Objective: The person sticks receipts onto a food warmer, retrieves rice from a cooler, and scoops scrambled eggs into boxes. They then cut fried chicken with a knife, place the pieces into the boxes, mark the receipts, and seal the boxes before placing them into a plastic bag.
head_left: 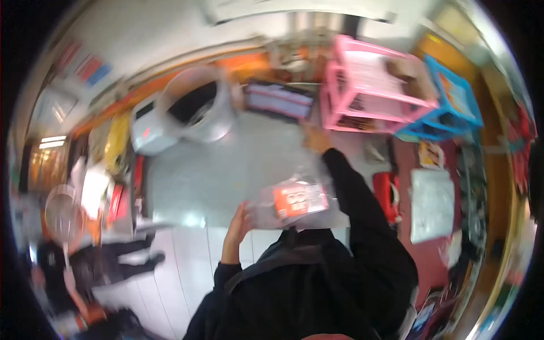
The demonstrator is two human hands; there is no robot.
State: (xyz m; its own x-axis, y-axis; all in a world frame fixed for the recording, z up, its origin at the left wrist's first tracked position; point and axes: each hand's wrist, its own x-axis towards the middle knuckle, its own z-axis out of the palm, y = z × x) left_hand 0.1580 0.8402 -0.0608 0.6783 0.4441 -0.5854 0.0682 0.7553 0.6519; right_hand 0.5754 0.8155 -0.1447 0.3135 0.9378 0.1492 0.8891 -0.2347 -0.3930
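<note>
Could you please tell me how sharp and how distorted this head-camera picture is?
Head view: heavy fisheye bending with black corners; motion blur throughout, so the orange label on the plastic bag in the left hand is unreadable; the right hand near the pink crate is smeared; bright glare on the grey table.

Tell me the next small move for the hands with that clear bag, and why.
Probably bring the right hand down to the clear bag to steady it. The left hand grips only its left edge, while the right hand reaches far off, beside the pink crate; blur hides whether it holds anything.
</note>
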